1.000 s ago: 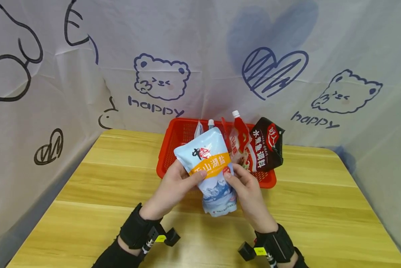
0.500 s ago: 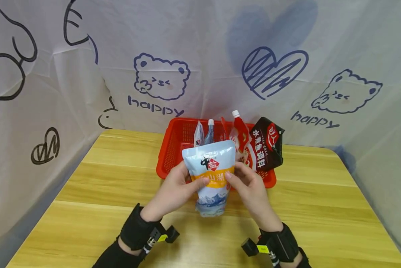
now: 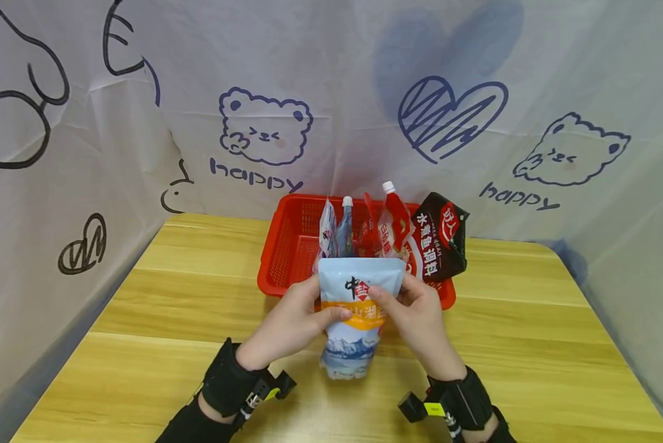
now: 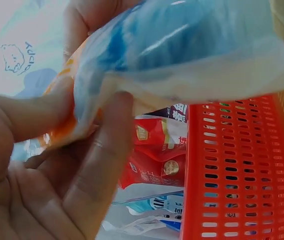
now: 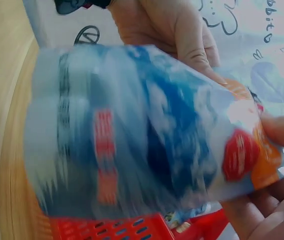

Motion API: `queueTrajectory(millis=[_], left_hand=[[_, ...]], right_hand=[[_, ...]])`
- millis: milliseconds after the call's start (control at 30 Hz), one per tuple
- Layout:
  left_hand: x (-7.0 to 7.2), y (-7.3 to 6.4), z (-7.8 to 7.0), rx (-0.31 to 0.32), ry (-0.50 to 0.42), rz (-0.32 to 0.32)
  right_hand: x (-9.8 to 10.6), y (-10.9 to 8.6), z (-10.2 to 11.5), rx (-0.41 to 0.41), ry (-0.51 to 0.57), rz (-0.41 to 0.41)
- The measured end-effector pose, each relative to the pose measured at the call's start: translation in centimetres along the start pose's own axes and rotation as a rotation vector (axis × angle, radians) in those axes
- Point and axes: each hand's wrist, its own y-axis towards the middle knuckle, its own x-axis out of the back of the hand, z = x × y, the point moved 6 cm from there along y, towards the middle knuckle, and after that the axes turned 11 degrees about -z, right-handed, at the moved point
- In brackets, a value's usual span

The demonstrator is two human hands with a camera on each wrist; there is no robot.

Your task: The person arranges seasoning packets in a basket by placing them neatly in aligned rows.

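Both hands hold a light blue bag of salt with an orange band and a mountain picture, upright in front of the red basket. My left hand grips its left side, thumb on the front and fingers behind. On the other side, my right hand pinches the bag's upper part, its thumb near the printed logo. In the left wrist view, the left fingers press against the back of the bag. The bag's lower end fills much of the right wrist view, blurred, with a red round mark near the right thumb.
Behind the bag, the red basket stands on the wooden table. It holds a black seasoning packet, a red pouch with a white cap, a blue capped pouch and a white packet. A drawn-on white cloth hangs behind.
The bag of salt has straightened from a leftward tilt to upright and come down toward the person. The hands have shifted toward its top, and the pouches behind show more.
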Motion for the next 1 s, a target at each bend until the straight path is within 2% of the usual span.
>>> queueTrajectory(millis=[100, 200, 367, 500, 600, 733, 900, 1000], left_hand=[[-0.1, 0.0, 0.2, 0.025, -0.006, 0.021], [0.0, 0.0, 0.4, 0.037, 0.03, 0.011], [0.1, 0.1, 0.6, 0.073, 0.053, 0.015], [-0.3, 0.1, 1.0, 0.089, 0.065, 0.09], [-0.8, 0.1, 1.3, 0.073, 0.09, 0.166], [-1.3, 0.1, 1.6, 0.058, 0.09, 0.211], [-1.1, 0.2, 1.6, 0.048, 0.056, 0.185], [-0.7, 0.3, 1.5, 0.02, 0.077, 0.172]], right_hand=[[0.1, 0.0, 0.0, 0.013, 0.022, -0.041], [0.2, 0.0, 0.1, 0.02, 0.061, -0.088], [0.5, -0.2, 0.1, -0.018, 0.15, -0.179], [0.7, -0.2, 0.0, -0.045, 0.22, -0.255], [1.0, -0.2, -0.1, -0.078, 0.307, -0.29], [1.2, -0.2, -0.2, -0.117, 0.387, -0.299], [1.3, 0.0, -0.1, -0.126, 0.385, -0.246], [1.6, 0.3, -0.1, -0.114, 0.349, -0.21]])
